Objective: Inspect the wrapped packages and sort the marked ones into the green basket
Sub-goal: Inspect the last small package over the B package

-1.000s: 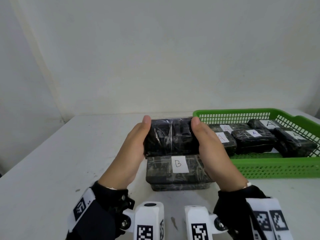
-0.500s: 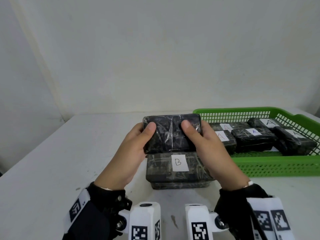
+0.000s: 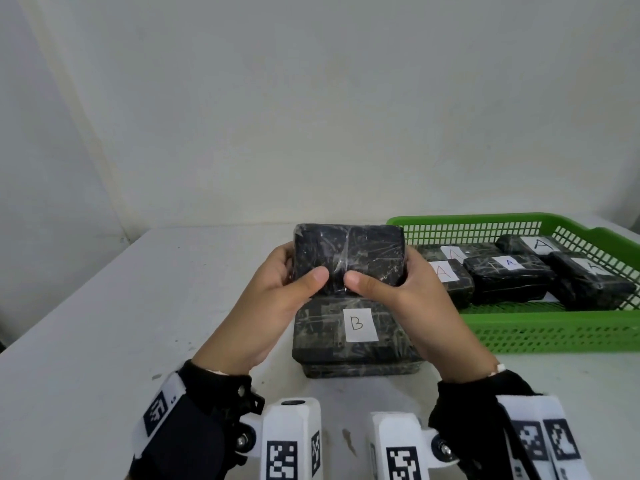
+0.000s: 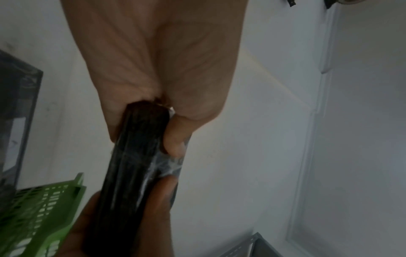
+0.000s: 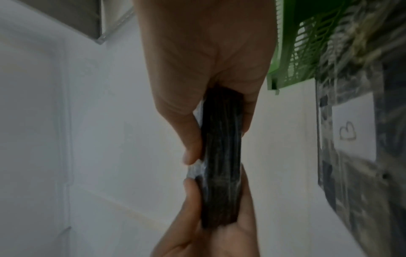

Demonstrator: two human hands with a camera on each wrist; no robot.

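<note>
Room: plain pale wall behind a white tabletop (image 3: 104, 323); nothing else on the wall side.
Held item: black rectangular package wrapped in clear crinkled film (image 3: 348, 259), raised off the table between both hands, broad face toward the head camera. No label shows on that face.
Left hand (image 3: 273, 299): clenched on the package's left end, thumb pressed across the near face, fingers behind it. The left wrist view confirms a pinch on the narrow edge (image 4: 140, 156).
Right hand (image 3: 408, 303): mirrors it on the right end, thumb on the near face almost meeting the left thumb, fingers wrapped behind. The right wrist view shows the same edge-on grasp (image 5: 222, 156).
Below the fingers: larger flat dark film-wrapped package with a white paper label reading B (image 3: 356, 336), lying on the table directly under the held one, not touching it.
Right of the right fingers: green plastic mesh basket (image 3: 554, 332), just beside the B package. Inside it I count at least five dark wrapped packages with white A labels (image 3: 509, 275); one at the far right has its letter partly cut off.
Step in hand (my judgement): inspection, checking the faces of the held package for a mark.
Progress (my judgement): well along; several A-marked packages already in the basket. Left: decide the held one. The B package apparently stays out.
Unknown: the far face of the held package is hidden from every view, so I cannot tell whether it is marked.
</note>
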